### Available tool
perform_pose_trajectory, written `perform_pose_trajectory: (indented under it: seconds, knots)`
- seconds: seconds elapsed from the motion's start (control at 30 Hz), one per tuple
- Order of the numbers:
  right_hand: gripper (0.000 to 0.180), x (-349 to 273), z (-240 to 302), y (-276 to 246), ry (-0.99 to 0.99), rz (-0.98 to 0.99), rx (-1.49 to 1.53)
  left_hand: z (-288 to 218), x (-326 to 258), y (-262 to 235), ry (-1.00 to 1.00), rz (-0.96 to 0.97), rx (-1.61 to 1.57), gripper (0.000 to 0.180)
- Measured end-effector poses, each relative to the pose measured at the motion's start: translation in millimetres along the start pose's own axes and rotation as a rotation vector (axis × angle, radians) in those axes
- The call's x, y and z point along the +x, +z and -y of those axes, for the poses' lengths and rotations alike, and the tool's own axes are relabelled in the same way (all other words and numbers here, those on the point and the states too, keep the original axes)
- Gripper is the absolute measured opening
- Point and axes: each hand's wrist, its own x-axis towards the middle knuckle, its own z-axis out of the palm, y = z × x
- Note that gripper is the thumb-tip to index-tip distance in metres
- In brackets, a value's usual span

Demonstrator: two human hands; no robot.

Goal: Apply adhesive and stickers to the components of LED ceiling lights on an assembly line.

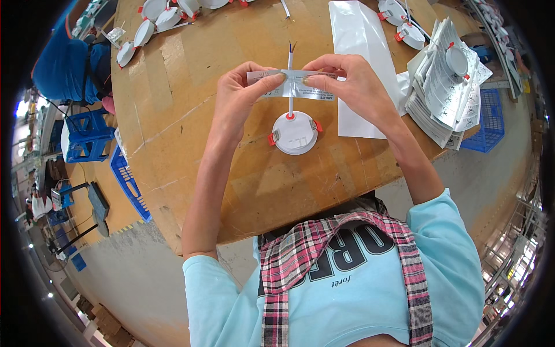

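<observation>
I hold the label strip (292,84) flat across the lamp's white cable (290,92), my left hand (243,92) and right hand (352,84) pinching its ends, above the round lamp (295,132) on the cardboard-covered table (173,115)

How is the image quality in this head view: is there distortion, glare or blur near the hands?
In the head view, the fisheye bends the cardboard table edges toward the dark round rim; light is even and the shadows are soft; the white plastic bag shows mild glare; the left hand, right hand, label strip and round white lamp look sharp, while the outer floor is smeared.
</observation>
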Motion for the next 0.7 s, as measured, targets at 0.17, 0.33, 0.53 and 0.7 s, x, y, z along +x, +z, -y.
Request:
perform_pose_trajectory:
  seconds: [0.17, 0.33, 0.53, 0.7]
  knots:
    - [0.024, 4, -1, -1, 0.025, 0.019, -0.010, 4, 6, -3, 0.005, 0.011, 0.001, 0.014]
    - [0.025, 6, -5, 0, -0.010, -0.017, -0.005, 7, 9, -3, 0.018, 0.020, -0.005, 0.014]
    - [0.026, 6, -5, 1, 0.000, -0.021, -0.016, 11, 10, -5, 0.018, 0.019, -0.007, 0.014]
    - [0.025, 6, -3, 1, 0.003, -0.012, -0.015, 10, 10, -5, 0.018, 0.025, -0.037, 0.013]
